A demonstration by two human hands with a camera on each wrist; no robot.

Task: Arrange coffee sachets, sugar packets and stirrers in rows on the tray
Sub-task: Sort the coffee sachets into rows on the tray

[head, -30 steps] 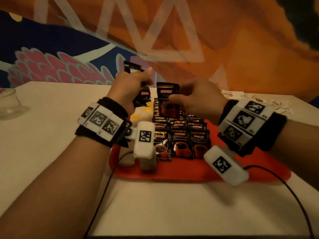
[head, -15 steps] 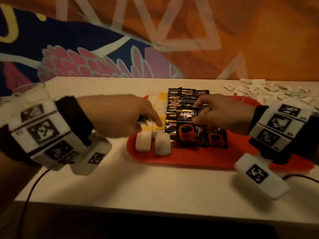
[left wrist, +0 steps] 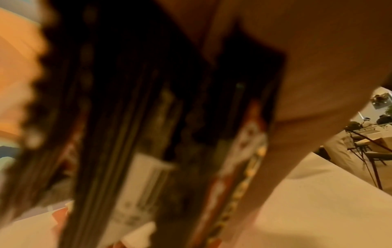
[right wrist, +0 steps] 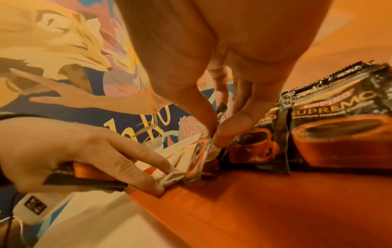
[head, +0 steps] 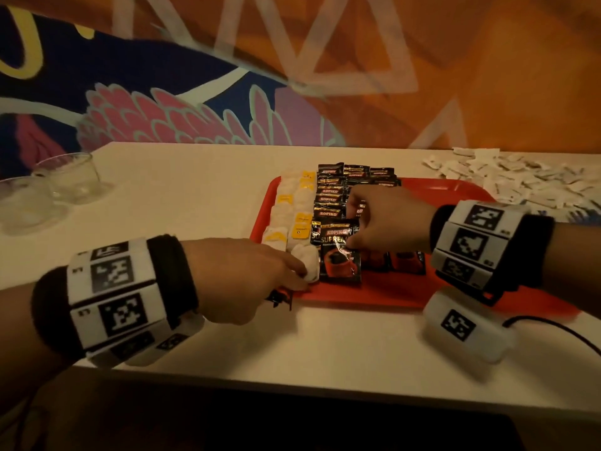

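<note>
**Ana:** Judging by the red tray [head: 374,294], how far along was it?

**Ben:** Fairly far with the coffee, I'd say. Black coffee sachets [head: 328,198] lay overlapped in columns down the tray's middle, with a row of white sugar packets [head: 286,203], some with yellow labels, just beside them on the left. The right part of the tray was bare. I saw no stirrers anywhere, so that part looked undone.

**Ana:** And the hands?

**Ben:** The right hand [head: 387,219] pinched one sachet [head: 340,255] by its upper edge between thumb and forefinger, standing it at the near end of the left coffee column, its bottom edge on the tray. The left hand [head: 240,278] kept a small stack of spare sachets [right wrist: 84,177] clamped under curled fingers, while two straighter fingertips [right wrist: 157,177] pressed the nearest white packet [head: 307,263] beside that sachet. The left wrist view was too blurred to add much.

**Ana:** What else was on the table?

**Ben:** A pale tabletop [head: 195,196] carried a loose heap of white packets [head: 507,177] at the far right, well apart from the rows, and two clear glass cups [head: 68,177] at the far left. Behind stood a painted wall [head: 195,109], orange with blue and pink shapes. The light was dim and warm
</note>
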